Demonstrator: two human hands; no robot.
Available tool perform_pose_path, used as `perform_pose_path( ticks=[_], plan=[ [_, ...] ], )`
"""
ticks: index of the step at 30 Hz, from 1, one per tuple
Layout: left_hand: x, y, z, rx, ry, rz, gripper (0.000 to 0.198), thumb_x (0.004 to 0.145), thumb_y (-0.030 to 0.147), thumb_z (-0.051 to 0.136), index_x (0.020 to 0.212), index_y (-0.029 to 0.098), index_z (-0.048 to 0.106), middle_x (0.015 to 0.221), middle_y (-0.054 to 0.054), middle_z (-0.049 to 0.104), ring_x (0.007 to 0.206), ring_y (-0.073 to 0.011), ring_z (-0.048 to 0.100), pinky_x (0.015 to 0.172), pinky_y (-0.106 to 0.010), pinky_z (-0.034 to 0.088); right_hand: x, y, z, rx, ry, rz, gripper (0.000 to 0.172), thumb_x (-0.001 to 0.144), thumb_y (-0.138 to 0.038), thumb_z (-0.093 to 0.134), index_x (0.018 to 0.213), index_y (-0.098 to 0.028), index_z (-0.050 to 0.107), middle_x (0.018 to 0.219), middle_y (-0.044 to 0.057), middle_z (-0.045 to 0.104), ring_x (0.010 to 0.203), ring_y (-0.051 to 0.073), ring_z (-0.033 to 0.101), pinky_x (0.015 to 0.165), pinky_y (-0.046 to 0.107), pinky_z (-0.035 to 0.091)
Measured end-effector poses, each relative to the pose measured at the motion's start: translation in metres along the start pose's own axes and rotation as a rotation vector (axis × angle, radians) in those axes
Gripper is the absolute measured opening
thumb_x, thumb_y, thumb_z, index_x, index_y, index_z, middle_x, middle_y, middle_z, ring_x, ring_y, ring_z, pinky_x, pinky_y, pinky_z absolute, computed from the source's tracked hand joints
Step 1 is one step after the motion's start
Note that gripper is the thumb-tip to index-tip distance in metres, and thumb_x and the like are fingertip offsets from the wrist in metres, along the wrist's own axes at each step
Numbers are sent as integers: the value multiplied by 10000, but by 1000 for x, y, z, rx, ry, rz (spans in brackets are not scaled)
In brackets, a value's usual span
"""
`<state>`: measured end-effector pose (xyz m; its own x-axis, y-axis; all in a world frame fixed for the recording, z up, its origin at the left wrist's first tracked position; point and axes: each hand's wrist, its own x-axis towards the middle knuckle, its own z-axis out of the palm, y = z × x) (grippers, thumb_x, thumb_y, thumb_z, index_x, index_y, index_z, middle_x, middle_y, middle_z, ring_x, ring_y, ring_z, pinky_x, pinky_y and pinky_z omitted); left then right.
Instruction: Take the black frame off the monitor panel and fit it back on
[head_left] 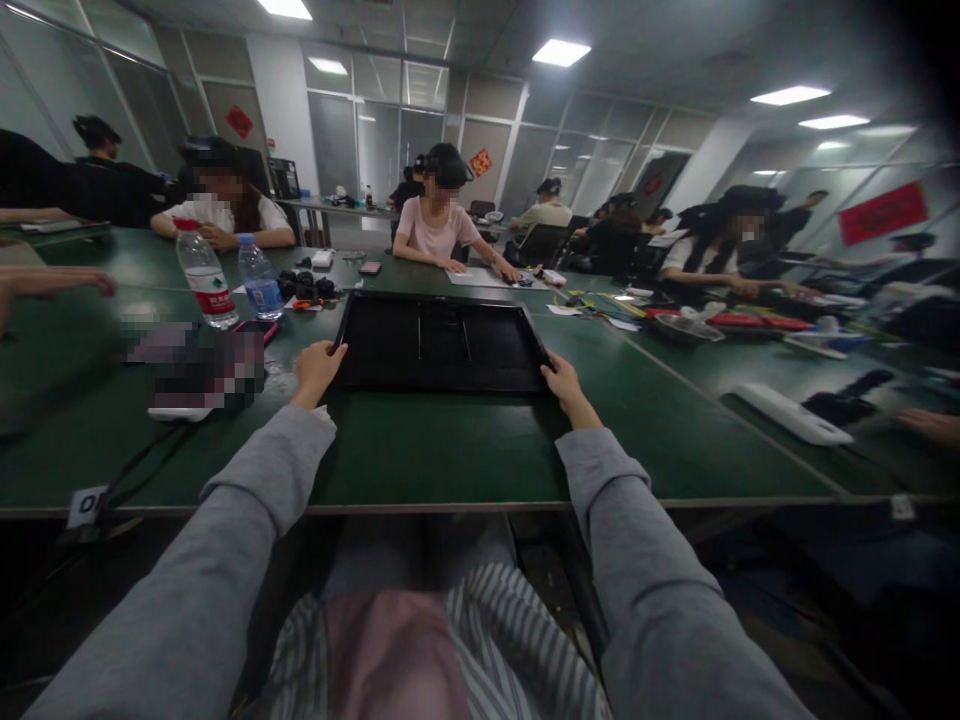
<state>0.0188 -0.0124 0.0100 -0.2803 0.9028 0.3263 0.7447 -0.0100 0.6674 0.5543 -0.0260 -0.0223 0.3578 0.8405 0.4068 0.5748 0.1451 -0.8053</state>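
- Pinching the left rim of a wide, shallow black tray (375, 350) with the left hand (318, 372), with thumb at the edge and the other fingers mostly out of sight.
- Pinching the right rim in the same way with the right hand (568, 386), roughly level with the left.
- Positioned straight ahead at the green counter (442, 450), between both hands; cannot tell from this angle whether touching the surface or just above.
- Gripped at opposite ends, probably to keep so broad a shape level and steady without covering the inside.
- Turned hollow side up, showing a dark interior with two thin pale lines; cannot tell whether slots, bars or glints.
- Note, beyond the left hand, a red-capped bottle (206, 285) and a blue-capped bottle (259, 282), standing close together, seemingly with clear liquid inside; probably kept capped against spills.
- Note, well to the right, a clear plastic bowl (684, 329) with something pale and crumpled in it, too blurred to name.
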Motion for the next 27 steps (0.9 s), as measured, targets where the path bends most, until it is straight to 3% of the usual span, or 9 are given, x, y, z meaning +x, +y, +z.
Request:
perform_pose_path(
  ticks=[3,10,16,23,27],
  plan=[
    [-1,0,0,31,8,14,381,953,535,641,1029,213,832,1107,-191,805,1141,-410,704,999,-494,503,3,0,-2,46,2,75,595,822,-200,665,1416,-169,695,1428,132,726,1419,279,624,1278,568,405],
    [0,-2,3,108,17,49,410,970,529,606,1049,198,835,1112,-216,795,1158,-434,697,1024,-529,489,1,-6,-4,-86,28,60,589,815,-114,606,1395,-138,707,1460,150,706,1454,294,595,1317,540,364],
    [12,-10,10,-4,-33,42,370,964,492,617,1068,204,825,1180,-179,806,1153,-379,716,1012,-448,507,-1,-7,1,-42,40,77,584,809,-154,638,1391,-151,688,1435,164,705,1437,304,599,1303,530,382],
    [25,-26,8,-209,-76,-51,374,905,422,704,1131,145,814,1144,-139,820,1113,-298,743,956,-340,537,-4,-14,-19,184,-133,385,737,779,-180,698,1506,-179,576,1199,135,793,1060,300,768,1016,517,629],
    [21,-26,0,-276,-132,-68,409,892,425,725,1150,123,823,989,-82,828,973,-267,755,852,-302,550,-4,-15,-24,267,-207,361,751,779,-316,793,1499,-231,595,1264,107,780,1062,279,769,976,470,652]
  ],
)
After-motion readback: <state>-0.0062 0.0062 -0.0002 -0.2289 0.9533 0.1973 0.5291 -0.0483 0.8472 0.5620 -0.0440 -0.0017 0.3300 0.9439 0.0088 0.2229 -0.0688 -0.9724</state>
